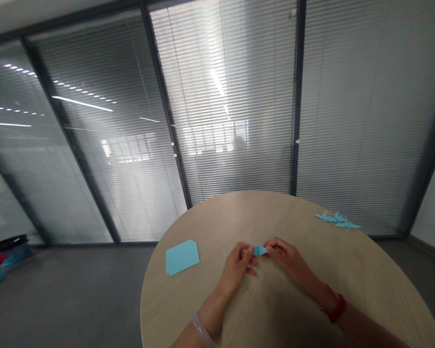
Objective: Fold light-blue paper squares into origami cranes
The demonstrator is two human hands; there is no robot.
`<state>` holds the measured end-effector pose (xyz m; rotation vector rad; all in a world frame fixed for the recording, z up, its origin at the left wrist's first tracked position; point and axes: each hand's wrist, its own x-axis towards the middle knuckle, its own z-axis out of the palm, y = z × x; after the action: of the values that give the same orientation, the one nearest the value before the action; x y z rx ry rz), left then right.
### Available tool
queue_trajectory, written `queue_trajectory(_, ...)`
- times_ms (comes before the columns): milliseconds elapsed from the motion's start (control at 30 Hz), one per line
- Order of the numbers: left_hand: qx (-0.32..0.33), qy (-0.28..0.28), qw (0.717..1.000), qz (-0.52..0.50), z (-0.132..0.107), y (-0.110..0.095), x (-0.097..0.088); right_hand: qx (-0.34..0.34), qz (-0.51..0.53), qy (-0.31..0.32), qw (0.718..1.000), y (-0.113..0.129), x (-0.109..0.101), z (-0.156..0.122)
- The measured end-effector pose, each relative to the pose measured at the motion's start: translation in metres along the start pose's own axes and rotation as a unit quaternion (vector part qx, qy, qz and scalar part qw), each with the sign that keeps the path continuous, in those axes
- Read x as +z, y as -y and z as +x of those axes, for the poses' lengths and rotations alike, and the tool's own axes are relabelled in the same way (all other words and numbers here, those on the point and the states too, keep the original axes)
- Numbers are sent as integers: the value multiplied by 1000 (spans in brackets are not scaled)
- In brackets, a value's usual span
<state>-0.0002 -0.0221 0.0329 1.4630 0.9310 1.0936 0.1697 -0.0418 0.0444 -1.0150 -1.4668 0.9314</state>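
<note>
Head view: the left hand [237, 266] and right hand [288, 263] are closed in a tight pinch on a small folded blue paper [260, 250], held between them over the round wooden table [217, 217]. Uneven pulling could tear or crease it, or a slip could drop it. The stack of blue paper [181, 256] lies well left, the folded paper birds [337, 219] sit near the far right edge, where a wide elbow could sweep them off, and open tabletop lies between.
</note>
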Motion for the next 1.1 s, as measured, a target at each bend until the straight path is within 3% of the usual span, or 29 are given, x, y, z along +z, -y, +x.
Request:
queue_trajectory(233, 25, 16, 991, 132, -3, 2, 0, -5, -3, 24, 1000, -15, 5, -2)
queue_trajectory(500, 120, -13, 917, 379, -9, 2, 2, 17, -99, 33, 994, -22, 12, -7)
queue_trajectory(800, 121, 13, 923, 366, -11, -3, 3, 31, -108, 149, 983, -25, 5, -5)
queue_trajectory(1100, 89, 41, 951, 293, -12, -6, 3, 6, -78, 138, 987, -20, 1, -3)
